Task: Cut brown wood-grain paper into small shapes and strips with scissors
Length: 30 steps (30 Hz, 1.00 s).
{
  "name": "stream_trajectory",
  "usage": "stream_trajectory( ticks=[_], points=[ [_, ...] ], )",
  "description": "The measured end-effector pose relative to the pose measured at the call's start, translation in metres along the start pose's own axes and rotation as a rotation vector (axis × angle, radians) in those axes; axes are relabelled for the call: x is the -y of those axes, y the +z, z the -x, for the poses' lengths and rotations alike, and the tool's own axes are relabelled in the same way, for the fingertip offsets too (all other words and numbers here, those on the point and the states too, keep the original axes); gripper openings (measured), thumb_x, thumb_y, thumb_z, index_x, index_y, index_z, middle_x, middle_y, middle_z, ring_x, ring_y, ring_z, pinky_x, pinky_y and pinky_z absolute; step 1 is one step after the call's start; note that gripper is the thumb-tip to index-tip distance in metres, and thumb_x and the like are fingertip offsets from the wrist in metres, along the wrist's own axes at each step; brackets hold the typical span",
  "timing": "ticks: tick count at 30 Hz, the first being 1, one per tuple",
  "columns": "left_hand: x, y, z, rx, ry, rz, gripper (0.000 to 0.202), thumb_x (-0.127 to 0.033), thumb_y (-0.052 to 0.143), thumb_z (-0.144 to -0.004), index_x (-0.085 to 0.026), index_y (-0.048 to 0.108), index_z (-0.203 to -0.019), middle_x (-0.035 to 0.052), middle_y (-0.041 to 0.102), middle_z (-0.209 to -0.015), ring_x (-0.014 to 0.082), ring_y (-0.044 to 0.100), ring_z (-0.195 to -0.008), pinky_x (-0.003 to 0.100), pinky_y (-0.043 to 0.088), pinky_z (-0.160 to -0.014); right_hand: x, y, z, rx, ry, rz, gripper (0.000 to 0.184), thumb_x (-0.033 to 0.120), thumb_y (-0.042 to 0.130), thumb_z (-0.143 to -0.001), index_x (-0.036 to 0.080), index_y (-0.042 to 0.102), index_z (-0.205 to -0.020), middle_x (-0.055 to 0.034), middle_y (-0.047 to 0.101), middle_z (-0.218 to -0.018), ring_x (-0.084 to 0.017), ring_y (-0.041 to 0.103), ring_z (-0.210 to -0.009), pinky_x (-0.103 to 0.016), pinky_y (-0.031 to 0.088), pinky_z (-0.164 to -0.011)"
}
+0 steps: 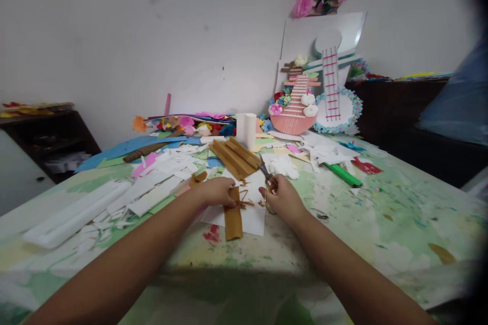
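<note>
My left hand pinches a brown crepe paper strip between thumb and fingers. The strip's lower end lies toward the table's front edge, over a white paper sheet. Thin brown paper scraps lie just right of that hand. In my right hand is a pair of scissors, its blades pointing up and left and apart from the strip. Beyond both hands rests a larger folded piece of brown crepe paper. Part of the scissors' handles is hidden by my fingers.
White paper offcuts and a white roll cover the left side. A green roll lies at right. Behind stand a white block, a pink paper instrument and a white one.
</note>
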<state>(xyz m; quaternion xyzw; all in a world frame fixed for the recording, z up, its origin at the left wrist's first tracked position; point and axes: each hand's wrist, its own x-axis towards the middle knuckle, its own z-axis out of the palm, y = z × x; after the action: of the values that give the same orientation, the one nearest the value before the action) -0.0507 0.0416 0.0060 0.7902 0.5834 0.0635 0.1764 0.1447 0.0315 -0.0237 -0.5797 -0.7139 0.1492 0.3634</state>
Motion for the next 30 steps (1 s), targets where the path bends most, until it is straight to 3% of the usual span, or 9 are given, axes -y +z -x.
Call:
stream_trajectory(
  ticks=[4,7,13,16,19,23,26,30],
  points=[
    [0.004,0.000,-0.009,-0.008,-0.016,0.050,0.021,-0.031,0.066,-0.040,-0.020,0.057,-0.056,0.0008,0.058,-0.062,0.0176,0.050,-0.058,0.024,0.031,-0.049,-0.005,0.000,-0.005,-0.074,0.054,-0.022,0.026,0.040,0.048,-0.066,0.017,0.042,-0.077,-0.0023,0.051,-0.071,-0.014,0.049,-0.062,-0.025,0.037,-0.056],
    [0.004,-0.006,-0.010,-0.088,-0.029,0.105,0.014,-0.023,0.063,-0.042,-0.020,0.053,-0.050,-0.0010,0.054,-0.054,0.0145,0.047,-0.053,0.022,0.029,-0.046,-0.007,0.000,-0.006,-0.080,0.064,0.009,0.027,0.040,0.047,-0.067,0.016,0.044,-0.079,-0.0034,0.052,-0.072,-0.015,0.049,-0.063,-0.025,0.037,-0.055],
    [0.002,-0.039,-0.001,-0.326,-0.023,0.274,0.007,-0.025,0.052,-0.058,-0.019,0.050,-0.062,-0.0034,0.049,-0.052,0.0095,0.042,-0.045,0.021,0.029,-0.043,-0.011,-0.010,-0.010,-0.141,0.077,0.132,0.024,0.033,0.041,-0.071,0.013,0.049,-0.082,-0.0105,0.053,-0.084,-0.020,0.049,-0.081,-0.028,0.035,-0.068],
    [0.004,-0.052,0.007,-0.486,-0.038,0.518,0.014,-0.028,0.054,-0.059,-0.019,0.049,-0.068,-0.0044,0.049,-0.052,0.0072,0.040,-0.041,0.020,0.030,-0.041,-0.017,-0.015,-0.013,-0.119,0.121,0.177,0.022,0.029,0.040,-0.072,0.013,0.052,-0.080,-0.0118,0.055,-0.081,-0.021,0.050,-0.079,-0.028,0.035,-0.064],
    [0.007,-0.053,0.012,-0.521,-0.081,0.707,0.019,-0.030,0.059,-0.057,-0.017,0.050,-0.069,-0.0060,0.045,-0.049,0.0051,0.037,-0.037,0.018,0.028,-0.037,-0.024,-0.017,-0.015,-0.082,0.181,0.206,0.023,0.033,0.041,-0.071,0.014,0.054,-0.074,-0.0100,0.057,-0.072,-0.021,0.053,-0.067,-0.028,0.034,-0.055],
    [0.010,-0.040,0.015,-0.563,-0.096,0.925,0.019,-0.028,0.057,-0.060,-0.018,0.052,-0.076,-0.0044,0.050,-0.060,0.0049,0.045,-0.042,0.017,0.034,-0.041,-0.025,-0.019,-0.013,-0.083,0.221,0.229,0.033,0.041,0.044,-0.070,0.014,0.053,-0.088,-0.0091,0.059,-0.074,-0.021,0.055,-0.067,-0.028,0.036,-0.054],
    [0.011,-0.030,0.019,-0.586,-0.133,1.073,0.022,-0.023,0.054,-0.060,-0.019,0.052,-0.082,-0.0013,0.055,-0.075,0.0089,0.055,-0.058,0.021,0.043,-0.053,-0.019,-0.020,-0.010,-0.153,0.081,0.238,0.031,0.037,0.045,-0.072,0.014,0.053,-0.091,-0.0104,0.059,-0.087,-0.022,0.053,-0.082,-0.030,0.038,-0.068],
    [0.014,-0.023,0.027,-0.473,-0.166,1.114,0.016,-0.019,0.053,-0.058,-0.017,0.055,-0.074,-0.0012,0.056,-0.075,0.0100,0.055,-0.064,0.023,0.045,-0.060,-0.010,-0.020,-0.004,-0.161,-0.334,0.181,0.022,0.029,0.041,-0.078,0.016,0.059,-0.082,-0.0077,0.059,-0.088,-0.019,0.051,-0.085,-0.032,0.036,-0.079]
  ],
)
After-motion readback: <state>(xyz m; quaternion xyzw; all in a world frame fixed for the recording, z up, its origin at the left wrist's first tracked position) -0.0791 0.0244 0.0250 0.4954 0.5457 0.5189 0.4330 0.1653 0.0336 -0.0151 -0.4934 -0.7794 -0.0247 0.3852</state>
